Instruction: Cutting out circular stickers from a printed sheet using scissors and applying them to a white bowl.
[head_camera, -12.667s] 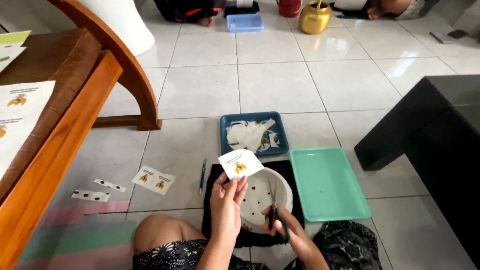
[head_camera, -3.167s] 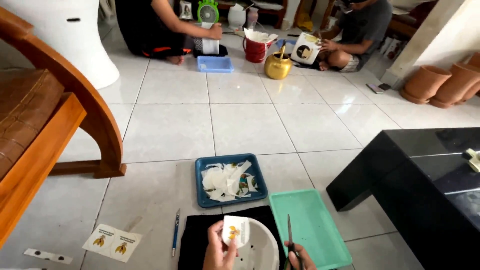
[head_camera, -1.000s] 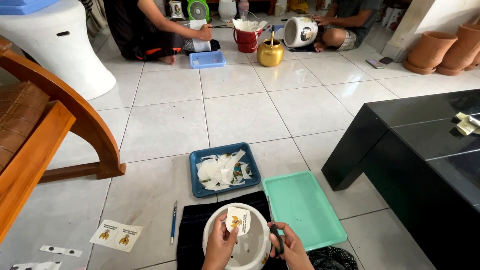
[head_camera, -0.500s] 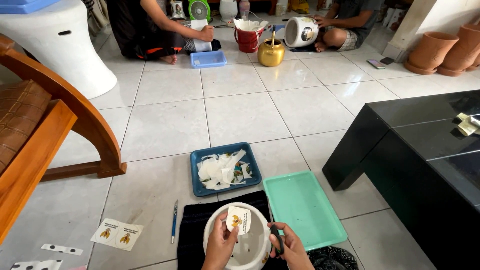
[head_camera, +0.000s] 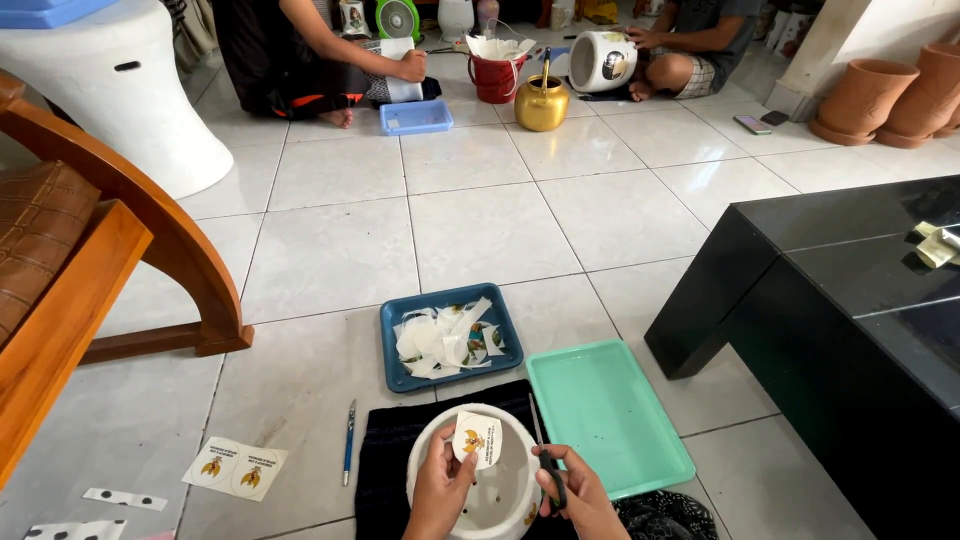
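Sticker (head_camera: 478, 440) pinched in my left hand (head_camera: 440, 487) over white pot (head_camera: 470, 500), unapplied; right hand (head_camera: 580, 492) grips scissors (head_camera: 545, 460); offcuts fill blue tray (head_camera: 392, 372).

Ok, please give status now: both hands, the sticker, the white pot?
Left hand holds sticker over white pot. Right hand grips scissors. Pot on black cloth; nothing blocking.

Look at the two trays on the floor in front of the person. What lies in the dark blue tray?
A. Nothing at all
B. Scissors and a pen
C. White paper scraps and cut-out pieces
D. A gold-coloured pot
C: the dark blue tray holds a heap of white paper scraps, while the light green tray beside it is bare and the pen lies on the tiles.
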